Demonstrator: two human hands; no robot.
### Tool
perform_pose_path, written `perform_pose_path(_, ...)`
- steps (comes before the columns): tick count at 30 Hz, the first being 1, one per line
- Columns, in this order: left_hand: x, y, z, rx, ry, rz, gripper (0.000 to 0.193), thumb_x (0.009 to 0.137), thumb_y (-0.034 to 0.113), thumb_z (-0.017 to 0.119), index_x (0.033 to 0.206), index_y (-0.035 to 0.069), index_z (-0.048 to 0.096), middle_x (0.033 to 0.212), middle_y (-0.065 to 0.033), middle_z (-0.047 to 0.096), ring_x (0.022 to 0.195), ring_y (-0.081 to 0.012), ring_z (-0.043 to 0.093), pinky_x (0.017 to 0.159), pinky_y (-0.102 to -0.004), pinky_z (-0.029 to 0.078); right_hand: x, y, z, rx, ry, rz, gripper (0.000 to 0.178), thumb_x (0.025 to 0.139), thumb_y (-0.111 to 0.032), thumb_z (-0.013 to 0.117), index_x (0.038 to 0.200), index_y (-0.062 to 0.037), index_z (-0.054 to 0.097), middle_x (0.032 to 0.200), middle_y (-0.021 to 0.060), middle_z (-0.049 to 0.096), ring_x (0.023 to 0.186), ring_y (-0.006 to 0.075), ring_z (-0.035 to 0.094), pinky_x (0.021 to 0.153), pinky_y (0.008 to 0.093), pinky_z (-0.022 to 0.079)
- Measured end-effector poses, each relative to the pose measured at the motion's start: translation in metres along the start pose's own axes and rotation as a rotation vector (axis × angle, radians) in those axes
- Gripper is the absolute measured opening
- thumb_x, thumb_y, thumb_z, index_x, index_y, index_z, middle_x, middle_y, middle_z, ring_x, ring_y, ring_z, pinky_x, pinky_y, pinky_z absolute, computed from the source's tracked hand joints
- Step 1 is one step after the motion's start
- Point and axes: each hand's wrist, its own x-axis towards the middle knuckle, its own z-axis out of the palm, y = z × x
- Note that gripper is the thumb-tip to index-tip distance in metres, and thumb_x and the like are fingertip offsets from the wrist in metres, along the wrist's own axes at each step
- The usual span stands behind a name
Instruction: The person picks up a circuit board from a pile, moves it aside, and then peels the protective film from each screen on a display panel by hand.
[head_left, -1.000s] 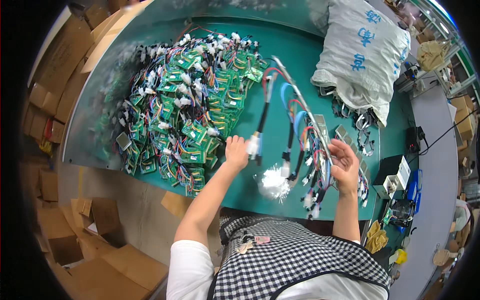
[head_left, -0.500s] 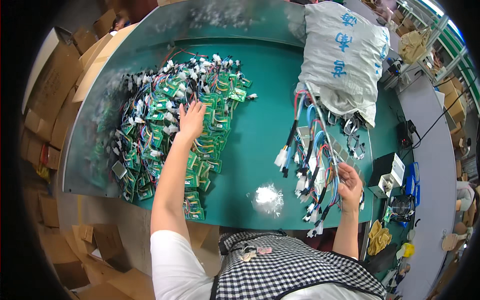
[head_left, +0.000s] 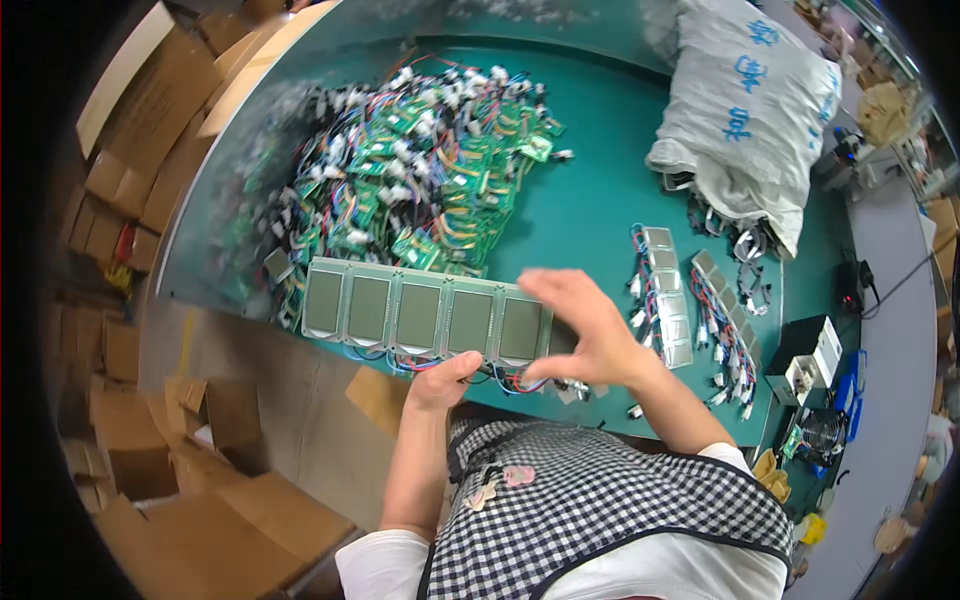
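My left hand (head_left: 442,385) is closed on the lower edge of a long strip of LCD display boards (head_left: 418,312), its grey screens facing up. Coloured wires (head_left: 400,362) hang from the strip's near edge. Around its right end my right hand (head_left: 598,335) is spread, thumb and fingers apart; whether they touch the strip I cannot tell. Just beyond lies a big heap of green circuit boards (head_left: 470,195) with wires and white connectors, partly covered by the strip.
Two more display strips, one upright-lying (head_left: 662,290) and one slanted (head_left: 728,295), rest on the green table (head_left: 590,200) to the right. A white woven sack (head_left: 750,110) stands at the back right. Cardboard boxes (head_left: 220,520) crowd the floor at left. A fan (head_left: 825,432) sits far right.
My left hand has left the board heap and now grips the display strip. The strip has moved from the right to the front middle and turned screens up. My right hand has loosened its hold.
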Motion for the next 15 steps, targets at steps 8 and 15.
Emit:
perform_pose_path(8,-0.029,-0.018,0.043,0.472,0.402,0.315,0.052,0.076,-0.001,0.055,0.123,0.002,0.034,0.119,-0.0088,0.043,0.107,-0.0178,0.044,0.087,-0.0297,0.039,0.03,-0.032,0.041,0.023,-0.09,-0.137,0.054,0.069,-0.008,0.058,0.121,-0.0061,0.041,0.131,0.0141,0.031,0.12,0.0312,0.03,0.097,0.0477,0.022)
perform_pose_path(15,-0.034,-0.024,0.051,0.367,0.428,0.311,0.056,0.076,-0.001,0.056,0.125,0.002,0.03,0.121,-0.0094,0.041,0.108,-0.0182,0.043,0.087,-0.03,0.04,0.019,-0.031,0.057,0.027,0.078,-0.248,0.043,0.065,-0.003,0.06,0.107,-0.0076,0.054,0.12,0.01,0.047,0.113,0.0297,0.041,0.095,0.0462,0.027)
